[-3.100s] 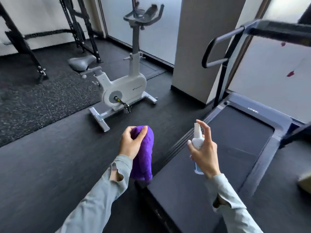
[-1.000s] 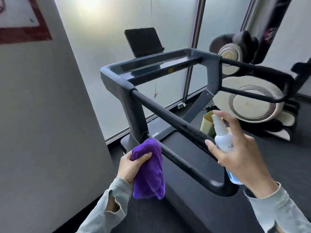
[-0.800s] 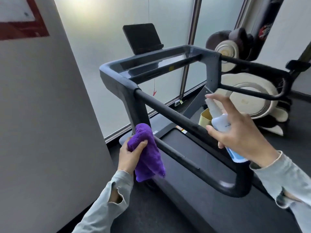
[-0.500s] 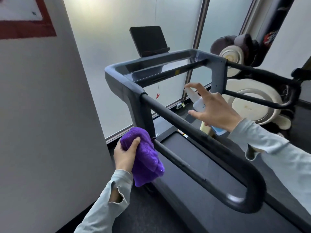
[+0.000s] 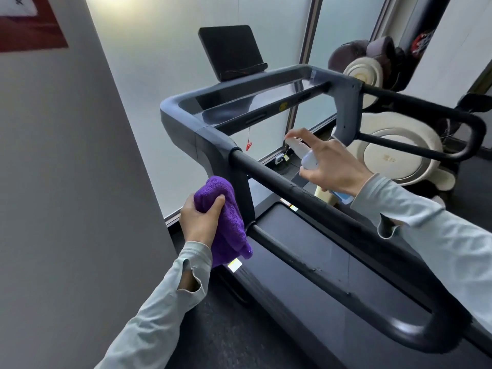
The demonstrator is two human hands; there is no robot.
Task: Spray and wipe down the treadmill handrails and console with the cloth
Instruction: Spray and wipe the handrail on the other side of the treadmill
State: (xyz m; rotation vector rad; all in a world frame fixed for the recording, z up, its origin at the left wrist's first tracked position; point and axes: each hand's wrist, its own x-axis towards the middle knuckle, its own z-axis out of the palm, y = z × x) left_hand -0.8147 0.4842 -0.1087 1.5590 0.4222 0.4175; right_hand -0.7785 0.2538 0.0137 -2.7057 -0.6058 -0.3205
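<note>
1. Left hand [image 5: 200,220]: fingers clamped on bunched purple cloth [image 5: 225,217], beside the treadmill's left upright.
2. Right hand [image 5: 334,166]: fingers wrapped around spray bottle [image 5: 306,155], index on nozzle, beyond the near handrail [image 5: 306,198].
3. Change: right hand has reached farther toward the console [image 5: 239,102]; cloth barely shifted.

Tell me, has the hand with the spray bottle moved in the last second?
Yes. The right hand with the spray bottle was out near the looped end of the near handrail; it has gone forward across that rail toward the console.
</note>
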